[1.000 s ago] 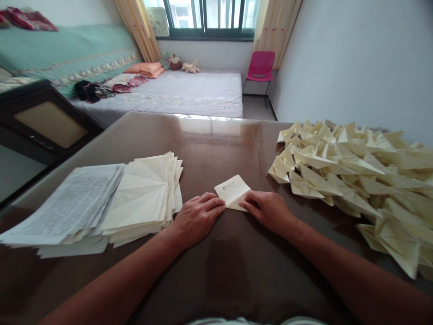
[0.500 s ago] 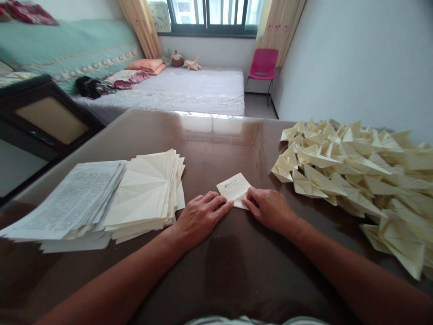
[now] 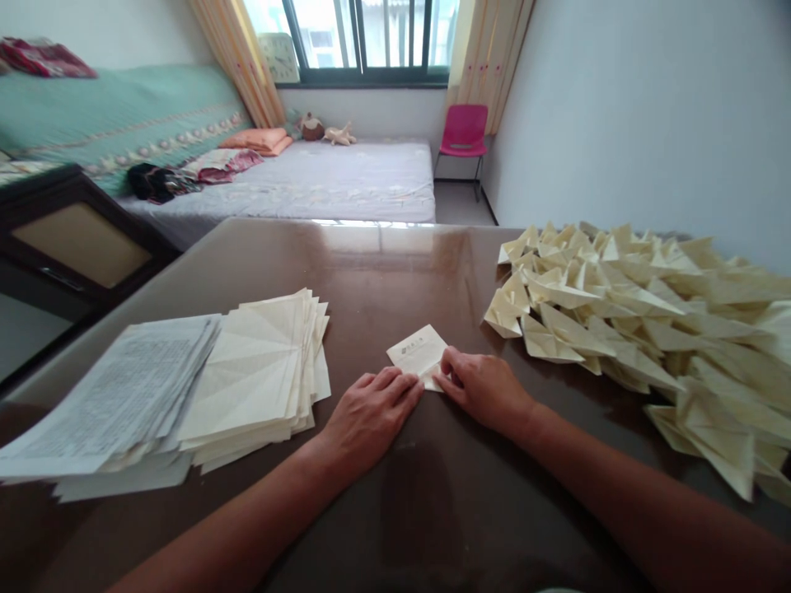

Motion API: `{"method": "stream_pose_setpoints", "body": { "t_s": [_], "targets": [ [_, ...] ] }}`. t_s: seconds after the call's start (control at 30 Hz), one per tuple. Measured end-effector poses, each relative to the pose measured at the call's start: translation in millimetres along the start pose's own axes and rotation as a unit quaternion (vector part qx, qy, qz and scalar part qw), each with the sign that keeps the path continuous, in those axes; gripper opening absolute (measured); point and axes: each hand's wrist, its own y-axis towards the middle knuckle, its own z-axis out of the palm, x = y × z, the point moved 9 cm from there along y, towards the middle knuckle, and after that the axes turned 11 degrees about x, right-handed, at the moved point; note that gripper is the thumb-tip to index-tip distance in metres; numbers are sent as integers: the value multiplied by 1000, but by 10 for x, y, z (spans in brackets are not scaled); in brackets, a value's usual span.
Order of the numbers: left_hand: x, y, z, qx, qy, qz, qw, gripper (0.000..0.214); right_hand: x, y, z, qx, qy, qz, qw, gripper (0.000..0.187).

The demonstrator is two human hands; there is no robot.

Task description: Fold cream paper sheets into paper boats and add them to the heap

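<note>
Still both hands [image 3: 426, 403] pressed on folded paper [image 3: 417, 352] — fingers closer tog. now.

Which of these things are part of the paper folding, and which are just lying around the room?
In the work: small folded paper, pressed by the left hand and right hand; stack of flat sheets; pile of folded paper shapes; table.
Just lying about: pink chair; bed; soft toys; clothes on the bed.
</note>
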Motion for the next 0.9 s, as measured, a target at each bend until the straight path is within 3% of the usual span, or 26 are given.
{"method": "stream_pose_setpoints", "body": {
  "t_s": [0.1, 0.23, 0.3, 0.53, 0.7, 0.9],
  "targets": [
    [-14, 20, -1, 10, -1, -7, 1000, 38, 64, -41, -89, -22, -31, -9, 999, 22],
    [-14, 36, -23, 12, -2, -10, 1000, 35, 375, -203, -149, -44, -104, -109, 988, 10],
    [-13, 37, -39, 8, 0, -9, 1000, 34, 502, -307, -103, -36, -140, -136, 980, 14],
    [2, 21, -46, 3, 15, -12, 1000, 37, 548, -487, -74, 1, -167, -85, 982, 11],
    [17, 17, -28, -11, 3, -10, 1000, 38, 533, -405, -221, -61, -129, -95, 985, 11],
    [119, -2, -61, -49, 8, 5, 999, 37, 464, -247, -153, -65, -143, -86, 984, 11]
  ]
}}
